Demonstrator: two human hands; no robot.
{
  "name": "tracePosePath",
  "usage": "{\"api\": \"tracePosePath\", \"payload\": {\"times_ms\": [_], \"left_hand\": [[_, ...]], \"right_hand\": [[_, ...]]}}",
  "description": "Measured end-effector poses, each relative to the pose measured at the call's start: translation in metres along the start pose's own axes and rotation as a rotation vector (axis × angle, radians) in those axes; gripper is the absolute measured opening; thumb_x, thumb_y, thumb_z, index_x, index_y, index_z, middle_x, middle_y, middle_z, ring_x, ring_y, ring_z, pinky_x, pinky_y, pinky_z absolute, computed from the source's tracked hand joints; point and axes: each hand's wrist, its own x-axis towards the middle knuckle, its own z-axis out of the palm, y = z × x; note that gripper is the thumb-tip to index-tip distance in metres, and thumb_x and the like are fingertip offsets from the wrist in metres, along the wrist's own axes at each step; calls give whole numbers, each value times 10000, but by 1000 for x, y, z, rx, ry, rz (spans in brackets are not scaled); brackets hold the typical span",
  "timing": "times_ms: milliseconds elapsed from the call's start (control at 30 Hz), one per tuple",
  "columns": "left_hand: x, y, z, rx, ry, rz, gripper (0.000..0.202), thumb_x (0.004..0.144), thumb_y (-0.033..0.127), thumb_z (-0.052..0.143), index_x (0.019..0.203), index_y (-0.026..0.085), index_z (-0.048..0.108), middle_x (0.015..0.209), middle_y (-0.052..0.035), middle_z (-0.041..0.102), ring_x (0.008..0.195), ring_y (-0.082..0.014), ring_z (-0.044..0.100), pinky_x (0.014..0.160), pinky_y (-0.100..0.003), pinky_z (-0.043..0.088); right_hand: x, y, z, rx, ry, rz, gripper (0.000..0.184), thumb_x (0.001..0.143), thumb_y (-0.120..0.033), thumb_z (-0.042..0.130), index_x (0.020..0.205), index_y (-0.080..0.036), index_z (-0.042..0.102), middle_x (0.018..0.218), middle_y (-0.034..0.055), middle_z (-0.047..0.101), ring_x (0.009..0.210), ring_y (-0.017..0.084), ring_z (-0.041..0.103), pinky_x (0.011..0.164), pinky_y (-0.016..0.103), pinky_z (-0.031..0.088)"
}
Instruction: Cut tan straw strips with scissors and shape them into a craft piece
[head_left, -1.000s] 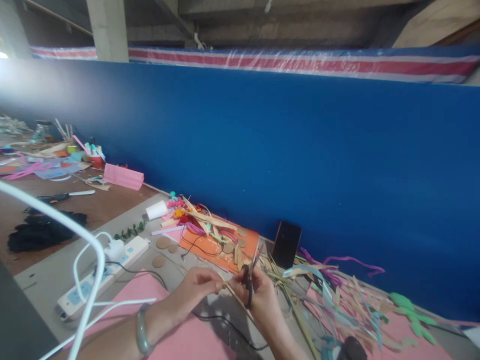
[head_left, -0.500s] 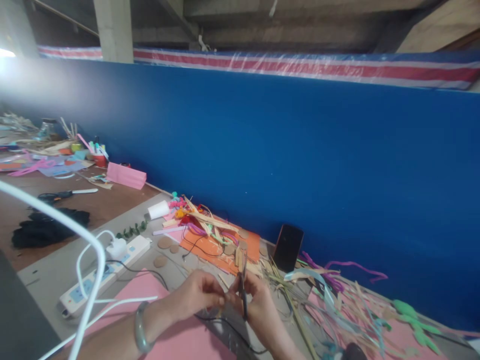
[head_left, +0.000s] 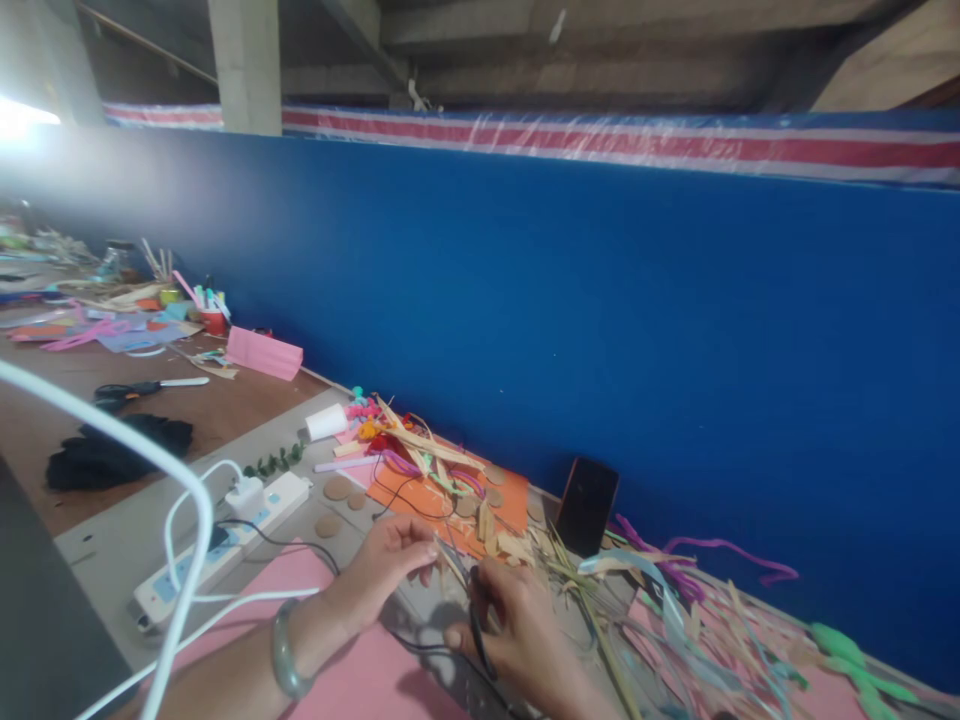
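My left hand (head_left: 384,566), with a green bangle (head_left: 283,650) on its wrist, is low over the table, its fingertips pinched on a thin pale straw strip (head_left: 448,558). Just to the right, my right hand (head_left: 517,632) is closed around black-handled scissors (head_left: 475,626), held low near the table; the blades are hidden. The two hands are almost touching. A heap of straw strips and coloured ribbons (head_left: 637,600) lies right of them.
An orange sheet (head_left: 504,497) with scraps and cardboard discs (head_left: 336,488) lies behind the hands. A phone (head_left: 587,505) leans on the blue wall (head_left: 600,330). At left are a power strip (head_left: 225,540), a white cable (head_left: 150,450), a pink sheet (head_left: 360,680) and black cloth (head_left: 112,455).
My right hand has come down with the scissors, whose blades pointed up a second ago. My left hand stayed pinched on the strip and sank slightly towards the table.
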Motion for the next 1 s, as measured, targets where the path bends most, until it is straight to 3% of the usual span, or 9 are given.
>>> {"api": "tracePosePath", "payload": {"times_ms": [200,500,833,1000], "left_hand": [[-1,-1,-1,25,-8,32,96,731,225,640,710,137,607,605,-11,634,553,-119,556,570,-236,411],[-5,10,3,109,8,67,67,723,180,620,672,141,638,590,1,631,595,-126,574,614,-227,414],[-8,14,5,90,19,45,67,717,200,637,675,148,645,620,-7,660,618,-138,590,622,-232,425],[-7,14,5,92,30,35,60,707,198,637,693,141,651,636,-12,659,623,-138,587,625,-233,434]], "right_hand": [[-1,5,7,144,-117,71,298,628,-289,718,607,-204,434,540,-76,443,534,97,358,500,224,229],[1,11,15,242,-99,50,380,620,-322,754,565,-193,402,519,-99,294,533,79,249,469,223,165],[3,5,15,310,-148,133,477,622,-423,758,554,-202,342,539,-93,251,549,84,217,480,231,148],[3,7,15,291,-147,109,444,666,-412,730,563,-199,354,554,-86,245,556,86,225,482,226,154]]}}
